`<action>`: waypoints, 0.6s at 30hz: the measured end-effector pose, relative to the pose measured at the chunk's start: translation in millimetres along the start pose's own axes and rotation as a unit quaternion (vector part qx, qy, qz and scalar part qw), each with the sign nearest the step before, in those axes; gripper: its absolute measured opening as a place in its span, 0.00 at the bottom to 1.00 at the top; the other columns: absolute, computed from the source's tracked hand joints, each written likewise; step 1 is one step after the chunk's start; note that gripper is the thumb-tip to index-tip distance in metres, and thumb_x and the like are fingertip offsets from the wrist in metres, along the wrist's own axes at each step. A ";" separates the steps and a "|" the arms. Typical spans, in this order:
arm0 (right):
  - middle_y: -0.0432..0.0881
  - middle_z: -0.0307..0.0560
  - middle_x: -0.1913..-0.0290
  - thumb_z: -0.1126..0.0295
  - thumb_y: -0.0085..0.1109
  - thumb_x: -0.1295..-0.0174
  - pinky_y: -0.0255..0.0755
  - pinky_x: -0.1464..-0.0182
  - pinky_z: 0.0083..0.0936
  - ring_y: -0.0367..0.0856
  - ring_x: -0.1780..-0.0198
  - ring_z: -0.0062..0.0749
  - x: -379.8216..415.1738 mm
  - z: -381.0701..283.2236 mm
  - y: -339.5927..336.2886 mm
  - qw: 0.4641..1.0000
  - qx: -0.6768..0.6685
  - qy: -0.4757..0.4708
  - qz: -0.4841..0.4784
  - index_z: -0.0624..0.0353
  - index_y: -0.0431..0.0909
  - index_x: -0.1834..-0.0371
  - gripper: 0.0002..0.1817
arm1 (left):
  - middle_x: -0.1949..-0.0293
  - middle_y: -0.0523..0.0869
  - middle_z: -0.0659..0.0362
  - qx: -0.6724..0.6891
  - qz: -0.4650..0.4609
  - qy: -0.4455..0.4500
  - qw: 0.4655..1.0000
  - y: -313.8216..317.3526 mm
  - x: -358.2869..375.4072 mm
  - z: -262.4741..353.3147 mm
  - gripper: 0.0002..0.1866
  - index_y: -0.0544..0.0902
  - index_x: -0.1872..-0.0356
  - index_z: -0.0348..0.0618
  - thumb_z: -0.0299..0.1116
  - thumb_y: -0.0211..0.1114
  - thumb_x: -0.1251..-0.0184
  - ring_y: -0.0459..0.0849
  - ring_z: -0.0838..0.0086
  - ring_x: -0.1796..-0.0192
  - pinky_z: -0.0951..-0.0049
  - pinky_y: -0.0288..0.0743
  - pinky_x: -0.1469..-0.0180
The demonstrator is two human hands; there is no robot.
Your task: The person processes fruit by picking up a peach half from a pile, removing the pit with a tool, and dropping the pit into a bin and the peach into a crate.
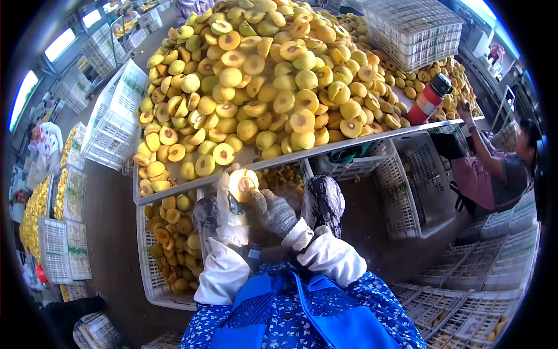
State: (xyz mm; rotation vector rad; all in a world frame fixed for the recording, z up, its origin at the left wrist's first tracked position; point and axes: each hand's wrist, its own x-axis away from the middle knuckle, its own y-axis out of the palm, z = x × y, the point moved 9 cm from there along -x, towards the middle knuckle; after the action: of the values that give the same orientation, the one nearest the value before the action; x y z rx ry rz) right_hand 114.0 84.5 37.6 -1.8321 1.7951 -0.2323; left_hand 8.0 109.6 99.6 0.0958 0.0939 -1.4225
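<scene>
Over the near edge of the metal table, my left hand (225, 200), in a pale glove, holds a yellow peach half (244, 184), cut face up. Brownish red shows at the centre of the cut face. My right hand (274, 214), in a grey knit glove, is curled with its fingertips right at the fruit's lower right edge; what it grips, if anything, I cannot tell. A small dark object (236, 206) shows against my left palm, just below the fruit. Right beyond my hands, a big heap of peach halves (256, 87) covers the metal table (290, 156).
A white crate (150, 273) of peach halves stands below my left arm. Empty-looking crates (415, 192) sit under the table at right. On the tabletop are a red bottle (429, 100) and an upturned crate (415, 35). Another person (494, 168) sits at right.
</scene>
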 end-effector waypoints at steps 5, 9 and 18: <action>0.75 0.62 0.60 0.63 0.39 0.32 0.69 0.60 0.47 0.75 0.59 0.61 9.2 10.0 12.9 0.998 -0.063 0.003 -0.009 0.57 0.71 0.47 0.16 | 0.58 0.79 0.54 0.031 0.054 -0.017 0.998 -6.0 9.8 -24.2 0.19 0.74 0.51 0.36 0.43 0.50 0.29 0.79 0.70 0.58 0.73 0.75 0.54; 0.75 0.62 0.60 0.65 0.39 0.33 0.69 0.60 0.47 0.75 0.59 0.60 13.3 13.2 16.2 0.999 -0.027 0.008 -0.029 0.57 0.71 0.47 0.16 | 0.60 0.80 0.53 0.133 0.097 -0.025 0.986 -4.3 13.3 -39.5 0.17 0.75 0.53 0.37 0.42 0.52 0.29 0.80 0.70 0.61 0.71 0.76 0.57; 0.78 0.56 0.62 0.67 0.46 0.35 0.73 0.63 0.36 0.79 0.64 0.46 17.7 -2.0 2.4 0.987 -0.119 -0.015 -0.103 0.62 0.71 0.45 0.17 | 0.66 0.82 0.55 0.228 0.036 -0.026 0.973 6.7 11.0 -46.2 0.17 0.78 0.56 0.36 0.42 0.56 0.31 0.81 0.73 0.67 0.77 0.77 0.65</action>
State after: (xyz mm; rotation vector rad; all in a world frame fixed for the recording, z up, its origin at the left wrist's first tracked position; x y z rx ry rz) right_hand 112.5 67.1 33.6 -2.1797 1.6731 -0.0682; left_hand 15.9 105.5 52.5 0.4363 -0.2795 -1.3512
